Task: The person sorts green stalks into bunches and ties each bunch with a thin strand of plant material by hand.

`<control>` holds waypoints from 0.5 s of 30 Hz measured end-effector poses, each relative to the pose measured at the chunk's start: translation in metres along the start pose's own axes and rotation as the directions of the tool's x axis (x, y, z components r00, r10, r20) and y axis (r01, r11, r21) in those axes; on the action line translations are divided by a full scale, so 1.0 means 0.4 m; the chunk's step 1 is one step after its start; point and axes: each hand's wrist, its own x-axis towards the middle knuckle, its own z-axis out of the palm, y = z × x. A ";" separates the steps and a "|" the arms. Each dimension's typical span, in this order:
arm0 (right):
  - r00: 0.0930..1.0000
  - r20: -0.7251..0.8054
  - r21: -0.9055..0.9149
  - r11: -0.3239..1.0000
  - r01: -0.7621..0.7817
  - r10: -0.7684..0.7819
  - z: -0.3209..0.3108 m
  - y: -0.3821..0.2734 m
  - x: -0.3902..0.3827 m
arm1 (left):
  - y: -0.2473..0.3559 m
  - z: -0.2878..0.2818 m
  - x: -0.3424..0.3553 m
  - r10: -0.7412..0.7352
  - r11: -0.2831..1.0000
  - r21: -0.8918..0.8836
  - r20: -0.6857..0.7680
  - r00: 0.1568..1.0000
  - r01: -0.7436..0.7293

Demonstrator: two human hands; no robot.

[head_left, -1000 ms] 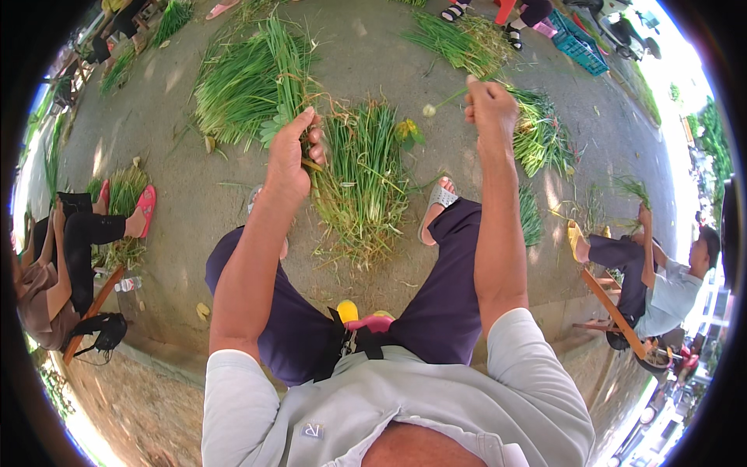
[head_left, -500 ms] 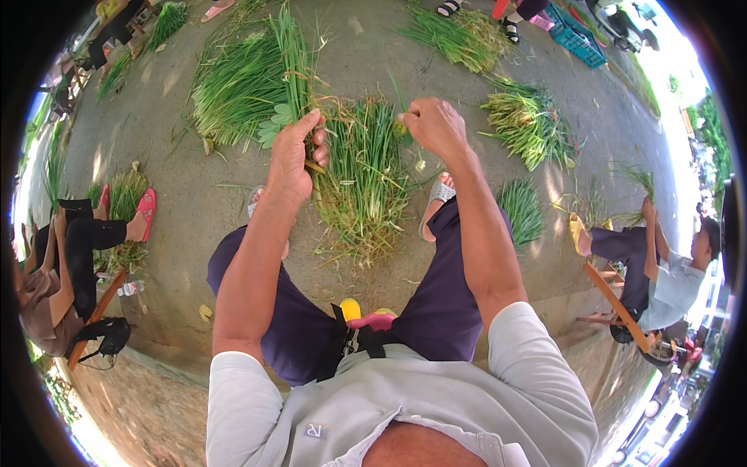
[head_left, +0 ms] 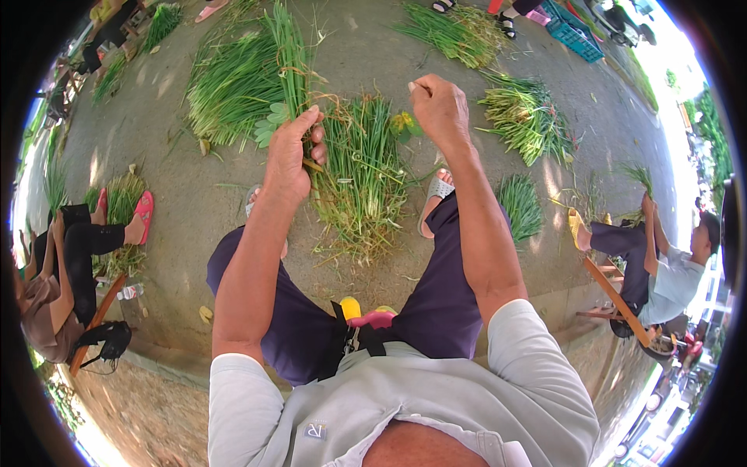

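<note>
My left hand point(head_left: 292, 159) grips a bunch of long green stalks point(head_left: 289, 58) that stands up and away from me. My right hand point(head_left: 440, 109) is closed, pinching what looks like a thin strand; the strand itself is too fine to make out clearly. Between my feet lies a pile of trimmed green stalks with pale roots point(head_left: 362, 179) on the concrete ground. My knees in dark trousers frame the pile on both sides.
Loose heaps of greens lie around: a large one at the far left point(head_left: 229, 82), one at the top point(head_left: 455, 31), one at the right point(head_left: 525, 121). A seated person is at the left point(head_left: 70, 249), another on a wooden stool at the right point(head_left: 661, 265). A blue crate point(head_left: 576, 31) stands far off.
My right hand has come down and inward from the raised position at the right toward the bunch. My left hand has stayed on the bunch of stalks.
</note>
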 end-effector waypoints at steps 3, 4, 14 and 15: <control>1.000 0.002 0.163 0.986 -0.030 0.030 0.001 0.010 0.010 | -0.002 0.007 0.003 -0.006 1.000 0.016 0.004 1.000 0.006; 0.999 0.003 0.221 0.975 -0.034 0.034 0.000 0.013 0.015 | -0.005 0.008 0.007 -0.008 1.000 0.017 0.007 1.000 0.008; 0.988 0.088 0.446 0.882 -0.154 0.128 -0.057 -0.002 0.016 | -0.012 0.036 0.013 -0.006 0.999 0.044 0.024 1.000 0.005; 0.983 0.118 0.452 0.874 -0.177 0.138 -0.066 -0.005 0.012 | -0.016 0.039 0.013 -0.009 0.999 0.050 0.028 1.000 0.008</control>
